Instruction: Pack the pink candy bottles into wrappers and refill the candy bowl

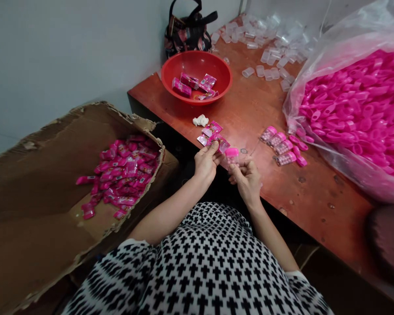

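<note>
My left hand (206,162) pinches a pink foil packet (220,143) at the front edge of the red-brown table (249,109). My right hand (248,177) is closed round a small clear container with a pink cap (231,155), held just beside the packet. Both hands hover over the table's edge, close together. Two more pink packets (210,130) lie flat on the table just beyond my left hand. A few filled, pink-capped containers (282,148) lie in a row to the right of my hands.
A red bowl (197,61) with pink packets sits at the back. A plastic bag of pink caps (357,109) fills the right. Clear empty containers (269,48) are scattered far back. A cardboard box (52,183) with wrapped pink pieces stands left. A handbag (187,30) leans behind.
</note>
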Action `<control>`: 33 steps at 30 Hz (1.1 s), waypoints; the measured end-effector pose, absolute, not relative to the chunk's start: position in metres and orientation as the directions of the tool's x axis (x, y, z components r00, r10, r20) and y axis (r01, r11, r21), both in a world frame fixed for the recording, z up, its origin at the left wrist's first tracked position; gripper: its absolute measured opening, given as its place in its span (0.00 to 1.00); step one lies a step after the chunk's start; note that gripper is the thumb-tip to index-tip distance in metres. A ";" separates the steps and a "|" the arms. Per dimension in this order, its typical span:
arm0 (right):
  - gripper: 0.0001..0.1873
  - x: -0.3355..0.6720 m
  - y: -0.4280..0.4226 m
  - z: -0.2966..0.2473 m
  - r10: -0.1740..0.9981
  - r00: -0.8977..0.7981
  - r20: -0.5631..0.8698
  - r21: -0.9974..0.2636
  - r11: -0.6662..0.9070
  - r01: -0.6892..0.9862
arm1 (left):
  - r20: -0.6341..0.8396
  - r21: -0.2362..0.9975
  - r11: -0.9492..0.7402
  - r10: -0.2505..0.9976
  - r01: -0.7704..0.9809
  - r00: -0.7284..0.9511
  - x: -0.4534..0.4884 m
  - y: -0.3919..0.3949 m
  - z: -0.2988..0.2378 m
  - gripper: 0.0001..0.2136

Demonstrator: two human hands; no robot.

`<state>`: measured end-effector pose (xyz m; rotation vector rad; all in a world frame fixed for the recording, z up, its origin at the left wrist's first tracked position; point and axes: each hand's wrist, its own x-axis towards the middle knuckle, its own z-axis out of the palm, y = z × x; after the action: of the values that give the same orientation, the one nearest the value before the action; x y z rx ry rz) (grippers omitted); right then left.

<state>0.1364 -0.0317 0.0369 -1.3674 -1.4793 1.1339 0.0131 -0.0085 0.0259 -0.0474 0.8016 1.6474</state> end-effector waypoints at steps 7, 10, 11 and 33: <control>0.17 0.134 -0.032 0.034 0.996 -0.086 -0.016 -0.959 0.009 0.282 | -0.412 0.468 -0.016 0.880 -0.883 -0.235 0.017 -0.009 0.028 0.09; 0.17 0.134 -0.030 0.033 0.989 -0.139 -0.048 -0.979 -0.019 0.201 | -0.375 0.500 -0.008 0.899 -0.866 -0.225 0.017 -0.009 0.031 0.11; 0.17 0.133 -0.029 0.032 0.985 -0.159 -0.064 -0.985 -0.037 0.166 | -0.361 0.512 -0.004 0.906 -0.859 -0.219 0.016 -0.010 0.032 0.11; 0.17 0.128 -0.021 0.024 0.989 -0.107 -0.104 -0.984 -0.118 -0.131 | -0.232 0.781 0.116 0.966 -0.613 -0.114 0.024 -0.018 0.031 0.13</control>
<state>0.1282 -0.0206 0.0239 -1.1376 -1.1230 1.4273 0.0237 -0.0183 0.0312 0.5010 0.9235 1.4388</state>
